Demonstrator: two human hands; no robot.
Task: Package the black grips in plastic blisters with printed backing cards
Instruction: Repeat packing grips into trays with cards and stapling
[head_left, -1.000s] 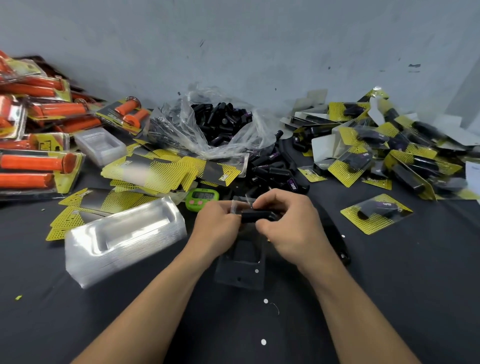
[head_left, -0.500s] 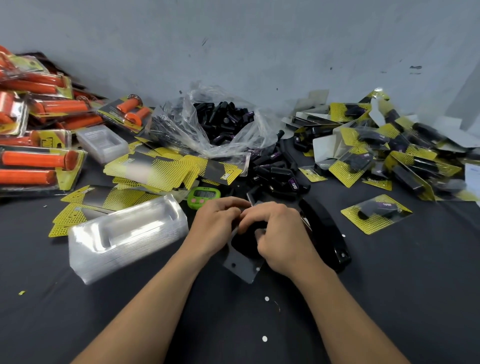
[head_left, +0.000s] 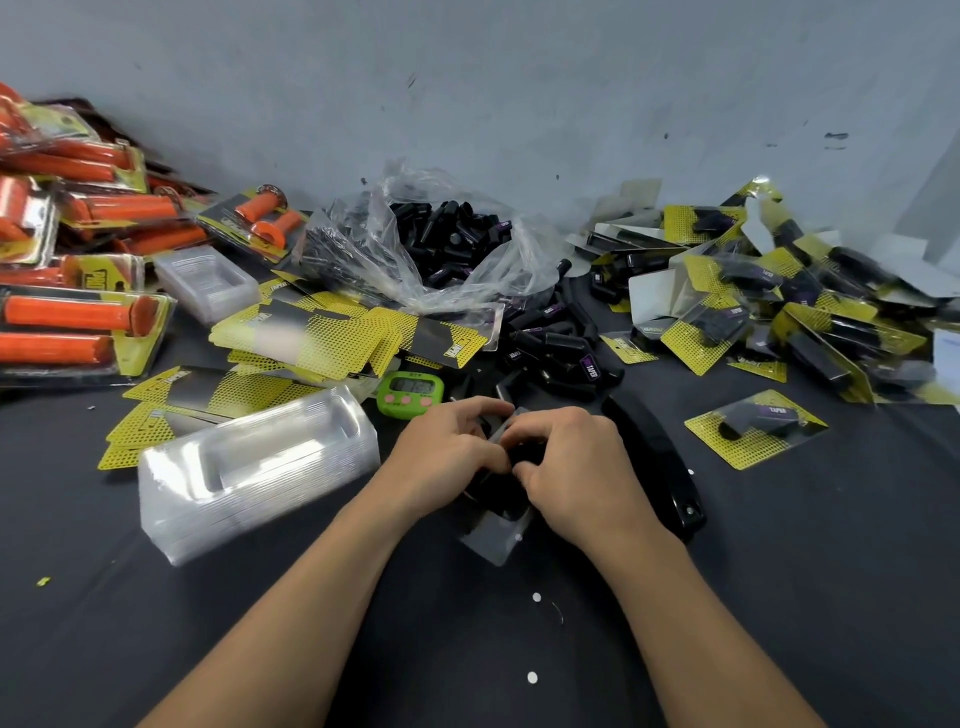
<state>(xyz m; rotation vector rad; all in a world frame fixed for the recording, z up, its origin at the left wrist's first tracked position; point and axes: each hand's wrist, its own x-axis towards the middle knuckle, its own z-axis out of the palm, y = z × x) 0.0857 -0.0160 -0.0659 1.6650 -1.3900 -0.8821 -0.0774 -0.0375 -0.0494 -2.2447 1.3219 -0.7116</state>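
pinching blister (head_left: 496, 538) — left hand (head_left: 447, 454), right hand (head_left: 579, 470)

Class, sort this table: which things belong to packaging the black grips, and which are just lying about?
Job: left hand, right hand, clear blister they hold, loose black grips, blister stack, yellow backing cards.
Lying about: green timer, orange grip packs.
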